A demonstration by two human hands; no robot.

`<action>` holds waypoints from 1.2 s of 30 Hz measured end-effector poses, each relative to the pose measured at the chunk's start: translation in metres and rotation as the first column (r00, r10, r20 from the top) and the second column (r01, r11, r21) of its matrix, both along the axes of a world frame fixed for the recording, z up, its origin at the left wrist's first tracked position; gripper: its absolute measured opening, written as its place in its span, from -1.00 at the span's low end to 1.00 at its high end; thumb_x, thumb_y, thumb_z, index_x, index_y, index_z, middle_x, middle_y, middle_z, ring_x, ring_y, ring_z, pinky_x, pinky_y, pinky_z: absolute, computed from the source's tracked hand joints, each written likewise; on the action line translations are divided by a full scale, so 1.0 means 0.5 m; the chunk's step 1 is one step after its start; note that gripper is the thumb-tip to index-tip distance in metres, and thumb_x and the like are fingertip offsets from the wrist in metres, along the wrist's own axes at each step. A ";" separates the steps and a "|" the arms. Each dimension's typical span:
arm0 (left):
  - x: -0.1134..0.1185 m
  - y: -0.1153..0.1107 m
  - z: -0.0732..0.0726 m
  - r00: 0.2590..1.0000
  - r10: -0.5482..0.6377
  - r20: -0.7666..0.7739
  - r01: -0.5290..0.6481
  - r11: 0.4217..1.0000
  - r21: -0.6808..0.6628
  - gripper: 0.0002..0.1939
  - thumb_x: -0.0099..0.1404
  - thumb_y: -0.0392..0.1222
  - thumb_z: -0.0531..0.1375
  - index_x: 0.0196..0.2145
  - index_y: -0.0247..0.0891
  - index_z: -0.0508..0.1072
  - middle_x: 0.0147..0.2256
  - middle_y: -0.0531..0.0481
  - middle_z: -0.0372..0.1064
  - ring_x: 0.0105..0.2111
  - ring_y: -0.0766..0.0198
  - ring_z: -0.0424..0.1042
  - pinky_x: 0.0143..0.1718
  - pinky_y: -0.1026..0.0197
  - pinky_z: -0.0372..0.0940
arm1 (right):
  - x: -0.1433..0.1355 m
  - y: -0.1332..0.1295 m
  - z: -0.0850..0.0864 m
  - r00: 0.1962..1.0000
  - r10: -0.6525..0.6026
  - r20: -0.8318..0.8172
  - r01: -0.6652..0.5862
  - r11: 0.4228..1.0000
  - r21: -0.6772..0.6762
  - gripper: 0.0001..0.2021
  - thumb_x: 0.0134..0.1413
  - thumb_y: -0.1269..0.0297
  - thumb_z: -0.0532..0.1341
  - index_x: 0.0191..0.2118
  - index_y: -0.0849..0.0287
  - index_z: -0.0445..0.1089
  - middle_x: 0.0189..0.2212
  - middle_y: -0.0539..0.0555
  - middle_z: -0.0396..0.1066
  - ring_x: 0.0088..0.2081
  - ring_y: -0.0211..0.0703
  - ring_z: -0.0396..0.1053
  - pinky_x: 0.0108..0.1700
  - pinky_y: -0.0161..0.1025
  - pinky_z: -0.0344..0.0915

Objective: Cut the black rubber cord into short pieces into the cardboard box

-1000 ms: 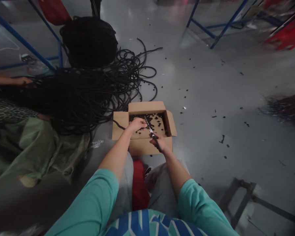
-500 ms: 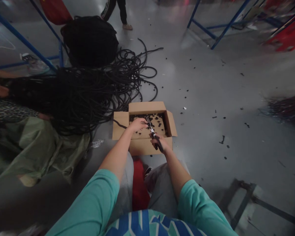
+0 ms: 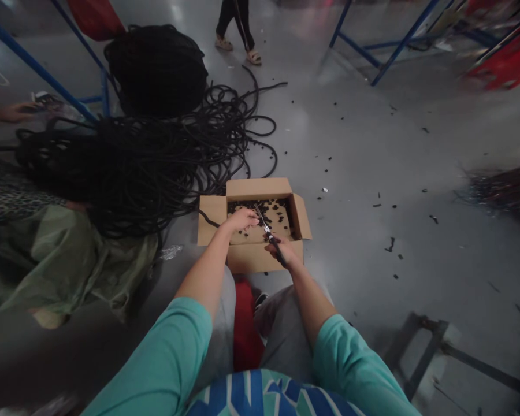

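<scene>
My left hand (image 3: pixel 244 219) is closed on a black cord (image 3: pixel 208 219), its fingers pinched together over the open cardboard box (image 3: pixel 264 254). The cord comes from the pile at the left and crosses the box's left flap; its end at my fingertips is too small to make out. In my right hand (image 3: pixel 283 249) is a pair of scissors (image 3: pixel 266 229) with dark handles, fingers wrapped round them. The blades look closed and point up and left, close by my left fingertips. Many small black cut pieces (image 3: pixel 281 218) lie inside the box.
A tangled heap of black cord (image 3: pixel 147 162) spreads left of the box, with a large black coil (image 3: pixel 156 69) behind. A co-worker's hand (image 3: pixel 19 111) shows at far left. Blue frames (image 3: pixel 379 60) stand at the back; a metal bar frame (image 3: pixel 433 352) is at lower right. Scraps dot the floor.
The scissor blades and handles have come together. My hands stay nearly in place. At the back, a walking person has moved right; the co-worker's hands at left have shifted off the cord heap.
</scene>
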State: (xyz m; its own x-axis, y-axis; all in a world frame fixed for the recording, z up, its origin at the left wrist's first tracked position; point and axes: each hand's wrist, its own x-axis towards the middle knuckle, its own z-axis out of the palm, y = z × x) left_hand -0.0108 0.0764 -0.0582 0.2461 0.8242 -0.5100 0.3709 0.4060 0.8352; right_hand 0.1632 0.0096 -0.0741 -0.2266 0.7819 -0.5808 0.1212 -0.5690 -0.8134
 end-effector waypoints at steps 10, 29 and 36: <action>-0.009 0.000 -0.013 0.995 0.039 -0.087 -0.030 0.994 0.107 -0.91 -0.08 -0.35 0.24 -0.51 -0.35 0.43 -0.74 0.15 0.21 -0.76 0.50 0.11 -0.72 0.40 0.03 | -0.005 -0.004 -0.013 0.999 -0.041 0.027 0.042 0.999 -0.003 -0.58 -0.45 0.37 0.15 -0.26 0.25 0.32 -0.80 -0.21 -0.01 -0.75 -0.43 -0.05 -0.69 -0.40 -0.13; -0.010 -0.002 -0.014 0.953 0.273 0.130 -0.282 0.958 0.051 -0.87 -0.01 -0.42 0.20 -0.48 -0.35 0.28 -0.71 0.13 0.30 -0.63 0.42 0.30 -0.47 0.33 0.18 | 0.009 0.002 -0.024 0.997 0.048 -0.054 -0.049 0.999 -0.013 -0.44 -0.39 0.36 0.18 -0.06 0.12 0.26 -0.47 -0.03 0.29 -0.46 -0.30 0.19 -0.43 -0.36 0.10; -0.008 0.003 -0.010 0.948 0.300 0.104 -0.303 0.953 0.021 -0.89 0.00 -0.41 0.20 -0.50 -0.35 0.28 -0.72 0.11 0.28 -0.65 0.42 0.27 -0.50 0.33 0.16 | 0.006 0.002 -0.019 0.995 0.060 -0.078 -0.062 0.998 -0.028 -0.43 -0.41 0.37 0.17 -0.08 0.15 0.23 -0.50 -0.06 0.31 -0.51 -0.33 0.15 -0.47 -0.36 0.02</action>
